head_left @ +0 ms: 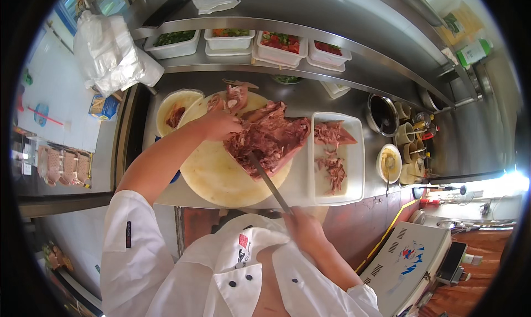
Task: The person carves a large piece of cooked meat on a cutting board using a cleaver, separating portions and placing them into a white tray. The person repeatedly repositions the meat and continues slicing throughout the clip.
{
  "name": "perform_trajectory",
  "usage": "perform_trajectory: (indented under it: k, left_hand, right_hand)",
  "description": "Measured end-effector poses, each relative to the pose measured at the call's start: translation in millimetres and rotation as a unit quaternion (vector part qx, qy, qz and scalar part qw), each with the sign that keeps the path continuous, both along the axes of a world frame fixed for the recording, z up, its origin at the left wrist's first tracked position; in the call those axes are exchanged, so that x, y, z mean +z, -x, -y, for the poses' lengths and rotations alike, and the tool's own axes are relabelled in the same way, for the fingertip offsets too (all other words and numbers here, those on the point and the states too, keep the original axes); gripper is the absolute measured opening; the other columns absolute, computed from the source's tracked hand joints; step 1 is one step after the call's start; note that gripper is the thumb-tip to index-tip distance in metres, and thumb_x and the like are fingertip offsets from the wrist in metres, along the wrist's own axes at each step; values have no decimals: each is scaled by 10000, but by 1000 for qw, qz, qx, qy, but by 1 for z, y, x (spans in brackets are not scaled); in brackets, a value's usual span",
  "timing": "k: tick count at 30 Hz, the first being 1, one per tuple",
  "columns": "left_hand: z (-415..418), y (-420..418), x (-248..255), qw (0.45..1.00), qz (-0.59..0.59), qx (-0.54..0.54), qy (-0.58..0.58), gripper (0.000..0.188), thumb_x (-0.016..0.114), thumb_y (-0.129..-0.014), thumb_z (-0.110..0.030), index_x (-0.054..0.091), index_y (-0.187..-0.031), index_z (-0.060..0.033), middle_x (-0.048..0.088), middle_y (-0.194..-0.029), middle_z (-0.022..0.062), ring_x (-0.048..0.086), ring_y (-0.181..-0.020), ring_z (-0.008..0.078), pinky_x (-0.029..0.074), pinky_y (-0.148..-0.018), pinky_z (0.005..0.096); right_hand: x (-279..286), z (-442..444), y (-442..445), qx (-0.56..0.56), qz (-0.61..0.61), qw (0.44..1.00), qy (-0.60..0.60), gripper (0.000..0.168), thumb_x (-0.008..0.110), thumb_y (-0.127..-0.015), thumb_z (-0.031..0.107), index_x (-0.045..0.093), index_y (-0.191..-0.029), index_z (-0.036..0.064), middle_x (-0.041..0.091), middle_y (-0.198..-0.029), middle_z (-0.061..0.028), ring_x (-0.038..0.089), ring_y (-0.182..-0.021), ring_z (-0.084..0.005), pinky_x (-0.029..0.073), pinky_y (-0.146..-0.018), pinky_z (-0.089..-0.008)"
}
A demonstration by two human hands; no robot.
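A large piece of dark red meat point(274, 138) lies on a round cutting board point(224, 180). My left hand point(222, 124) rests at the meat's upper left edge, fingers bent; whether they grip it cannot be told. My right hand point(305, 227) is closed around the handle end of a long knife point(271, 186), whose far end meets the meat's lower middle. Smaller meat pieces point(236, 98) lie at the board's top beside my left hand. Right of the board, a white rectangular tray point(360, 159) holds cut meat point(334, 171). A round bowl point(162, 109) with a meat piece stands at the board's left.
White tubs of chopped vegetables point(172, 47) stand on the steel shelf point(290, 26) above the counter. A cleaver point(168, 10) lies higher up. Farther right are a pot of dark liquid point(382, 113), a bowl with a spoon point(389, 163) and several seasoning containers point(405, 134). Plastic bags point(108, 51) hang at upper left.
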State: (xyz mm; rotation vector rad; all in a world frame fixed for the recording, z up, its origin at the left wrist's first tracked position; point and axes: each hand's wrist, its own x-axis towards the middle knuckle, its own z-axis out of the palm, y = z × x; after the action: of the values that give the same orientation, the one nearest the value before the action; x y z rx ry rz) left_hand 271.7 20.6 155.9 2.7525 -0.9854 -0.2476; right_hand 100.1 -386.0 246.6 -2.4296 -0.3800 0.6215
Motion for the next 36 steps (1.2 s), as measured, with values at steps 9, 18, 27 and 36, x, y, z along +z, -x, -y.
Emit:
perform_trajectory:
  k: [9, 18, 27, 36]
  left_hand:
    - [-2, -7, 8, 996, 46, -73, 12, 108, 711, -903, -119, 660, -999, -115, 638, -973, 92, 696, -872, 359, 556, -755, 492]
    - [3, 20, -5, 996, 32, -7, 80, 187, 750, -900, -121, 715, -1082, -149, 622, -1082, 74, 693, -958, 312, 574, -778, 453]
    - [10, 24, -15, 991, 1, 71, 114, 234, 755, -849, -92, 748, -1078, -141, 652, -1108, 73, 709, -962, 311, 590, -808, 422]
    - [18, 26, -34, 926, 81, 270, 250, 163, 750, -856, -70, 699, -1010, -71, 701, -997, 127, 702, -874, 350, 568, -760, 408]
  right_hand:
    - [-4, 10, 2, -25, -15, 998, -49, 274, 647, -1046, 271, 617, -1203, 48, 744, -890, -249, 711, -832, -501, 565, -740, -590]
    - [-11, 10, 1, -33, -31, 997, -57, 282, 651, -1044, 274, 624, -1193, 37, 740, -877, -257, 708, -833, -503, 561, -747, -589]
    - [-5, 2, -8, -38, -44, 997, -40, 297, 639, -1053, 297, 615, -1175, 28, 739, -869, -255, 712, -832, -500, 563, -748, -578]
    - [-6, -1, -12, -38, -54, 997, -47, 298, 638, -1050, 306, 605, -1156, 29, 733, -867, -267, 701, -836, -516, 557, -762, -579]
